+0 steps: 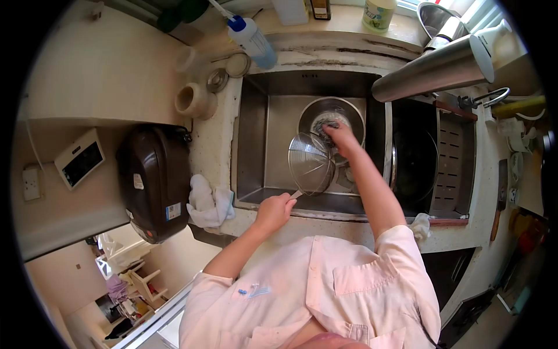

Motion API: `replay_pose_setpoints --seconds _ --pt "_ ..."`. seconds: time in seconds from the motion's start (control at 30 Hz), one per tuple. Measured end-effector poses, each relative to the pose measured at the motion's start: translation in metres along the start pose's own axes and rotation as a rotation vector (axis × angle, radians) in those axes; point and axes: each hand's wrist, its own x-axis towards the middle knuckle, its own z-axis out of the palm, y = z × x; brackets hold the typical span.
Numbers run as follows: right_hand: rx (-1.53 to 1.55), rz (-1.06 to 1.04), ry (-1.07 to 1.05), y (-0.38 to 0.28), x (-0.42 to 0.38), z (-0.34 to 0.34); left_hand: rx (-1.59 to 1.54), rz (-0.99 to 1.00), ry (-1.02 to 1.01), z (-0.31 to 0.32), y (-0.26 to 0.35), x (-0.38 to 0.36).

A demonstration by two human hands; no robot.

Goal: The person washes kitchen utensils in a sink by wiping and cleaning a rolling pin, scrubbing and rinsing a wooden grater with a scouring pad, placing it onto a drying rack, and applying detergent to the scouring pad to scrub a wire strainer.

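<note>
My left hand (274, 213) is closed round the handle of a wire strainer (312, 164), whose round mesh head is tilted over the sink (276, 116). My right hand (342, 137) reaches into a metal bowl (304, 119) in the sink, its fingers closed on a grey steel wool scrubber (331, 124). Whitish, foamy water shows under these fingers. The strainer's rim lies just left of my right hand and overlaps the bowl's near edge. Part of the scrubber is hidden by the fingers.
Right of the sink stands a dark round pan (414, 163), with a steel cylinder (433, 70) above it. A white cloth (208, 202) lies on the left counter beside a dark brown appliance (154, 180). Behind the sink are a blue-capped bottle (253, 42) and jars (195, 100).
</note>
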Motion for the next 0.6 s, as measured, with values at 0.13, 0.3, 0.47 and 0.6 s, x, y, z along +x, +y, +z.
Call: replay_pose_setpoints --seconds 0.13,0.3,0.47,0.6 --pt "-0.043 0.056 -0.015 -0.036 -0.016 -0.011 -0.048 -0.006 0.025 -0.010 -0.012 0.005" --pt "0.002 -0.003 -0.062 -0.064 -0.046 0.019 -0.061 0.062 -0.005 -0.011 -0.017 0.011" --pt "-0.246 -0.381 0.057 -0.035 -0.021 0.024 -0.012 0.050 -0.018 -0.016 -0.011 0.010" --pt "-0.500 -0.908 0.205 -0.037 -0.072 0.068 -0.019 0.020 0.010 -0.011 -0.011 0.015"
